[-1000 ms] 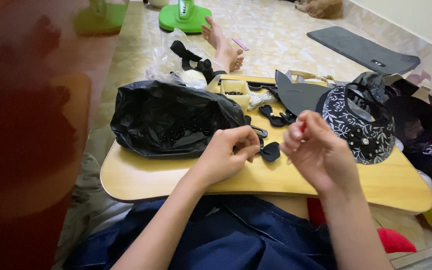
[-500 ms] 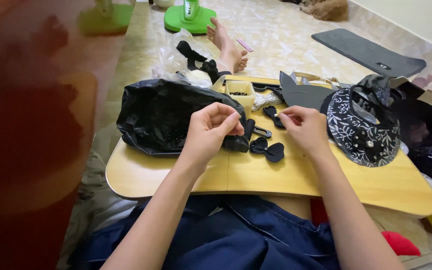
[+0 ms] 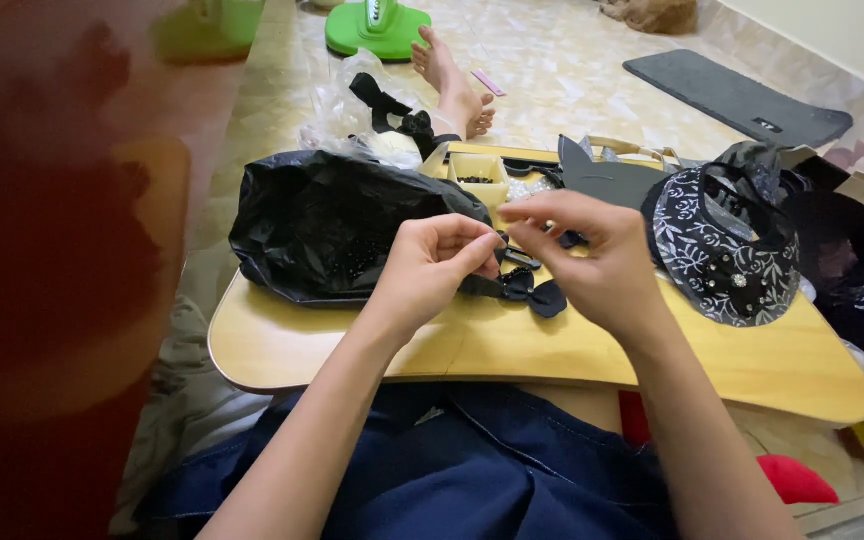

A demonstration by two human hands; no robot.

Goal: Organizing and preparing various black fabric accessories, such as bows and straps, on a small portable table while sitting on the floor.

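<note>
At the far left a blurred dark red surface (image 3: 62, 260) fills the edge of the view; I cannot make out what it is. Next to it, a crumpled black plastic bag (image 3: 337, 225) lies on the left part of the wooden lap table (image 3: 552, 350), which spans my legs.

My left hand (image 3: 432, 265) is curled, thumb and forefinger pinched together on something small and dark near a black hair clip (image 3: 517, 258). The pinched item is too small to identify. Just below my fingers, a black fabric bow (image 3: 527, 292) rests on the table, touching or nearly touching my left hand.

My right hand (image 3: 597, 260) is raised just beside the left, fingers bent with the thumb and forefinger tips brought close. Whether they grip anything I cannot tell; the back of the hand hides it.

Behind my hands sits a small compartment box (image 3: 477, 172), partly hidden, its contents hard to read. A flat black cut shape (image 3: 607, 180) lies to its right. Farther right, a black patterned fabric piece (image 3: 722, 250) with white floral print stands on the table. At the right edge, dark items are cut off by the frame.
</note>
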